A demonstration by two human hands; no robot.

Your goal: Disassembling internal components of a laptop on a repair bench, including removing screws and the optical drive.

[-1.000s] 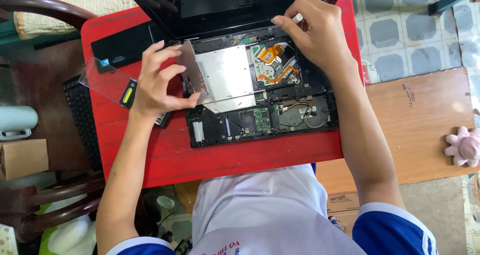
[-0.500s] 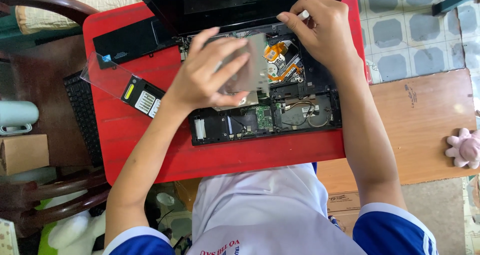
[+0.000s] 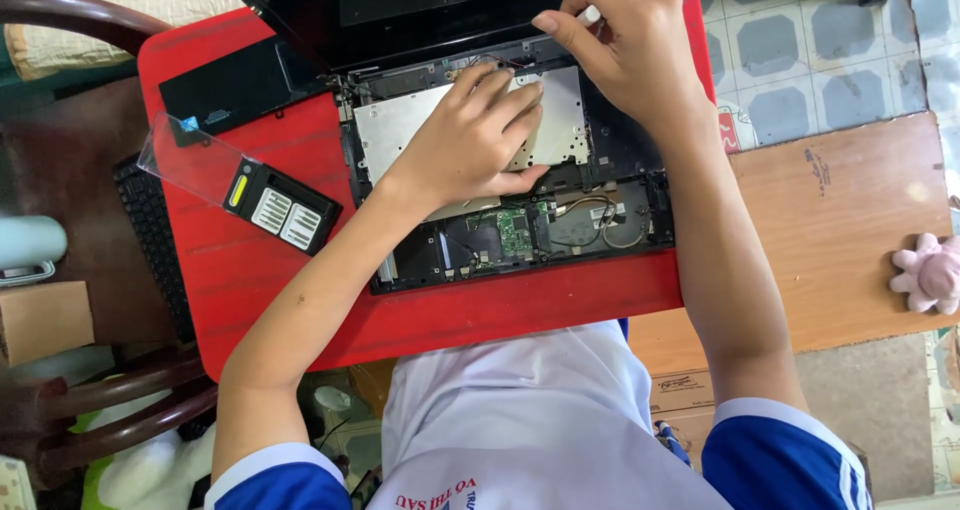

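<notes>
Left hand (image 3: 480, 135): lies palm-down, fingers spread flat, on the silver metal plate (image 3: 400, 120); it presses on the plate and grips nothing.
Right hand (image 3: 625, 45): fingers pinched together on a small white tool (image 3: 590, 14) at the far edge of the laptop base, just beside the plate's far corner.
Silver metal plate: sits inside the opened laptop (image 3: 520, 190), covering the far half of its base, partly hidden under the left hand.
Opened laptop: rests on the red bench (image 3: 260, 270), its black screen tilted away; the near half of the base shows a green circuit board (image 3: 514, 232) and loose wires.
Black cover strip (image 3: 235, 90): lies on the bench left of the laptop, well apart from both hands.
Small black box with yellow label (image 3: 280, 208): on the bench, near the left forearm, beside a clear plastic piece (image 3: 190, 160).
Black keyboard (image 3: 155, 240): left of the bench, partly hidden beneath its edge.
Pink soft toy (image 3: 930, 273): on the wooden surface at far right.
</notes>
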